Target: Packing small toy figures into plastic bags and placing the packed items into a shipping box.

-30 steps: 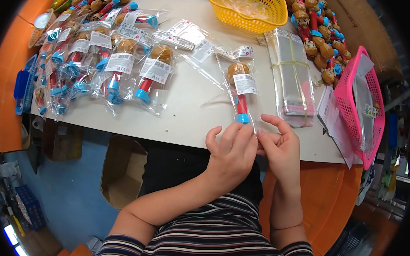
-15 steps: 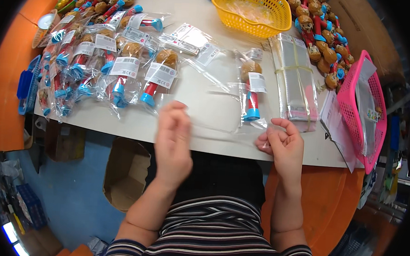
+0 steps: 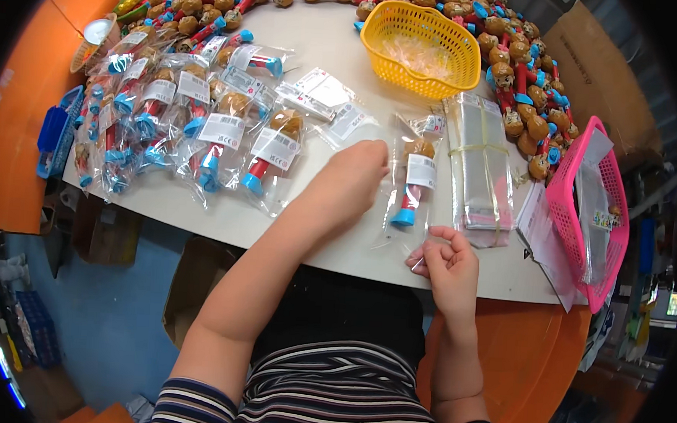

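A toy (image 3: pixel 408 197) with a round brown head, red shaft and light-blue foot lies in a clear plastic bag (image 3: pixel 393 231), with a white printed label (image 3: pixel 421 171) round it. My right hand (image 3: pixel 452 273) is at the bag's near end, thumb and fingers pinched on the clear plastic at a small glint. Just left of the bagged toy, my left hand (image 3: pixel 349 180) reaches across the table with its fingers curled in. Its back faces me, so what it holds, if anything, is hidden. Flat white cards (image 3: pixel 349 123) in clear film lie beyond it.
Several bagged toys (image 3: pixel 218 145) are heaped at the left. Loose toys (image 3: pixel 540 92) line the far and right edges. A yellow basket (image 3: pixel 373 52) holds clear plastic bits. Banded clear bags (image 3: pixel 483 162) lie right of the toy, near a pink basket (image 3: pixel 560 194).
My left hand has swung right and away from me, from the table's near edge to beside the bagged toy, and its fingers have curled. My right hand keeps its pinch. The view has shifted.
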Tool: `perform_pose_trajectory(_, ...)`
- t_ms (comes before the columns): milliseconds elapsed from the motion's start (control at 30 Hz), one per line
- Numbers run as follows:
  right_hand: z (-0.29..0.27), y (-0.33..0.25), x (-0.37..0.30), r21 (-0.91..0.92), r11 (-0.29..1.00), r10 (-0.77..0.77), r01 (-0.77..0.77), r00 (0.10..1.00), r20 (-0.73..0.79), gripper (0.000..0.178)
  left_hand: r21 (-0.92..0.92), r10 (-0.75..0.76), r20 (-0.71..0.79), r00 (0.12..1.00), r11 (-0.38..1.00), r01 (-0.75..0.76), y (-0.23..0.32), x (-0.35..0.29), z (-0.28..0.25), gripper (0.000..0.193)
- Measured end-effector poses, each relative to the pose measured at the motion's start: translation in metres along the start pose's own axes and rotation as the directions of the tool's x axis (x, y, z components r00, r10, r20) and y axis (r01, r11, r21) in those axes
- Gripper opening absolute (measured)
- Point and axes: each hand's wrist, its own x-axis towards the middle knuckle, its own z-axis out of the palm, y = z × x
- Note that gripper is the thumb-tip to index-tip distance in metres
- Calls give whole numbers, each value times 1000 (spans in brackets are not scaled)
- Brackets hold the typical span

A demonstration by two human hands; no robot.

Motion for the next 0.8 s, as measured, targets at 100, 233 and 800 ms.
perform_pose_trajectory(100,-7,-6,3,15,1000,-3,3,1000,12,23,-110,-5,-237,972,994,-22,1,11,-37,8)
perform_pose_trajectory(233,-13,-13,5,30,1000,4,-5,1000,20,22,-177,39,-440,897,976,-129,31,81,-81,12)
perform_pose_trajectory(800,-27,-14,12,116,993,9,-15,999,51,24,737,136,-198,971,674,56,59,213,-57,30)
